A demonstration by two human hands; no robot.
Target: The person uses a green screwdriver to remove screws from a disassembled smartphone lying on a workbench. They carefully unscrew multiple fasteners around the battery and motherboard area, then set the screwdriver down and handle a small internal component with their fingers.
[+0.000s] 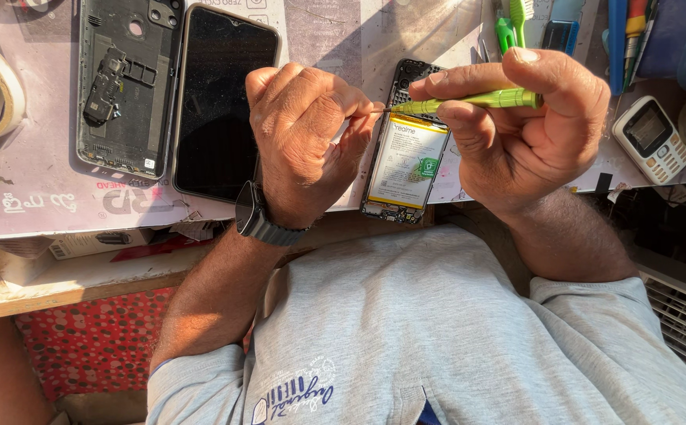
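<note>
Grey printed tabletop carries an opened black smartphone with a white-and-yellow battery, lying beside and partly under the hands, its long axis running away from the person. The right hand, fingers curled and wrist bent inward, pinches a slim green metal screwdriver; the tool lies nearly level, its tip pointing left. The left hand (a black watch on its wrist) is closed in a loose fist, fingertips meeting the screwdriver tip above the phone's upper end.
</note>
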